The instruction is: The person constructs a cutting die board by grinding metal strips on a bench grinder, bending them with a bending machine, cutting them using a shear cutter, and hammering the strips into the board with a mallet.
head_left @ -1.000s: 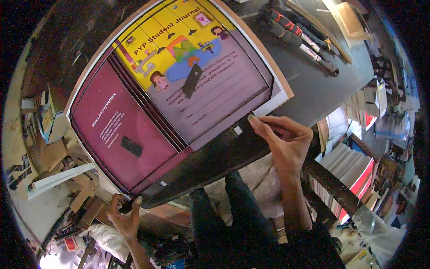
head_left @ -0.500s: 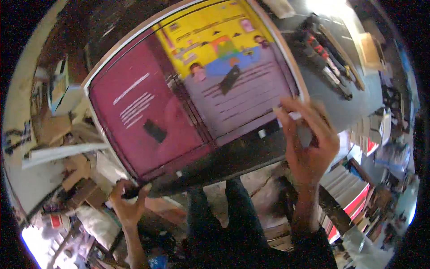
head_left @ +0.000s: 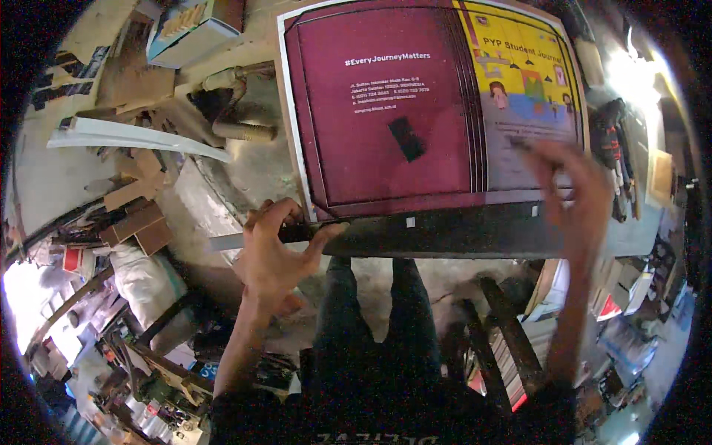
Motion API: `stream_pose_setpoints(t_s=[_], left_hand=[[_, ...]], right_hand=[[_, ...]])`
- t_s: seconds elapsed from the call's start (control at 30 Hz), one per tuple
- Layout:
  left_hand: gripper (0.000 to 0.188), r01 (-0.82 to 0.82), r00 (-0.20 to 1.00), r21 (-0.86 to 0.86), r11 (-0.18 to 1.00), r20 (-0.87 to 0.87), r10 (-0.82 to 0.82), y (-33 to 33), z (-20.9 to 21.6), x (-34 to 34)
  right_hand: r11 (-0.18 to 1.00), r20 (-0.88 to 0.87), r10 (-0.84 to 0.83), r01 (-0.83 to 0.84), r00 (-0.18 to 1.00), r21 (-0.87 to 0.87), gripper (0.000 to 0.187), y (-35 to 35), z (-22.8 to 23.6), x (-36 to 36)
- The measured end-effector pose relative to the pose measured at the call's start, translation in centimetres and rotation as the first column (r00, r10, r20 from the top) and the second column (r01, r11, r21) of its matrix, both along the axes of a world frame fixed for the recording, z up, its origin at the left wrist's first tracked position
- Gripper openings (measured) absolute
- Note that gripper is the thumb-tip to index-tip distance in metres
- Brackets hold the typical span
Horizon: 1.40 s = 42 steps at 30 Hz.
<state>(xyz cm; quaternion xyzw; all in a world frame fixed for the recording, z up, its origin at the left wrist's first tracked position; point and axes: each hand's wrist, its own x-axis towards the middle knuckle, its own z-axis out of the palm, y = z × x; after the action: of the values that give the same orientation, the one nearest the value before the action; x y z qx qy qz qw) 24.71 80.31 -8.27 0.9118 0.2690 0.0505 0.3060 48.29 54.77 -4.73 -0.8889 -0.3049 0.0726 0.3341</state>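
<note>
A large printed cover sheet (head_left: 378, 156), maroon on the left and yellow and purple on the right, lies on a dark work surface (head_left: 460, 236). A black rectangular piece (head_left: 406, 139) rests on the maroon half. My left hand (head_left: 278, 252) is at the sheet's near left corner, fingers curled and thumb at the edge, with something dark partly hidden between them. Over the purple part hovers my right hand (head_left: 575, 185), smeared by motion. Its fingertips are close to a second small dark piece (head_left: 519, 144); whether they grip it is unclear.
A pale strip (head_left: 133, 137) and cardboard pieces (head_left: 141, 230) lie to the left, below a box (head_left: 194, 33). Dark-handled tools (head_left: 617, 156) sit on the surface at the right. Stacked papers (head_left: 493, 363) stand low on the right.
The sheet now appears straighter and farther right in view. My right hand has gone from the sheet's near edge to above its purple part. My left hand stays by the near left corner.
</note>
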Motion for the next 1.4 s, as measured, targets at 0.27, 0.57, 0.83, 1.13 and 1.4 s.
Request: stream_pose_setpoints(t_s=[0.27,0.57,0.83,1.13,1.4], left_hand=[[0.037,0.005,1.0,-0.062,0.998,0.026,-0.004,-0.6,0.2,1.5],[0.036,-0.026,0.999,-0.214,0.976,-0.033,0.02,-0.2,-0.5,1.0],[0.039,-0.067,0.992,-0.235,0.97,-0.12,0.039,-0.5,0.6,1.2],[0.064,-0.114,0.993,-0.298,0.948,-0.016,0.115,0.3,1.5,-0.1],[0.069,-0.432,0.877,-0.248,0.867,0.109,0.468,5.8,14.3,-13.3]], right_hand=[[0.937,-0.12,-0.34,0.346,0.933,0.034,0.024,6.3,-1.9,-16.3],[0.965,-0.04,-0.251,0.253,0.967,0.066,0.036,6.9,-3.0,-16.9],[0.981,0.036,-0.16,0.163,0.986,-0.102,0.032,6.8,-1.8,-17.6],[0.995,0.294,-0.072,0.05,0.953,0.083,0.026,1.9,-0.7,-8.9],[0.507,-0.581,0.66,-0.853,0.476,-0.123,0.026,10.6,18.5,-14.7]])
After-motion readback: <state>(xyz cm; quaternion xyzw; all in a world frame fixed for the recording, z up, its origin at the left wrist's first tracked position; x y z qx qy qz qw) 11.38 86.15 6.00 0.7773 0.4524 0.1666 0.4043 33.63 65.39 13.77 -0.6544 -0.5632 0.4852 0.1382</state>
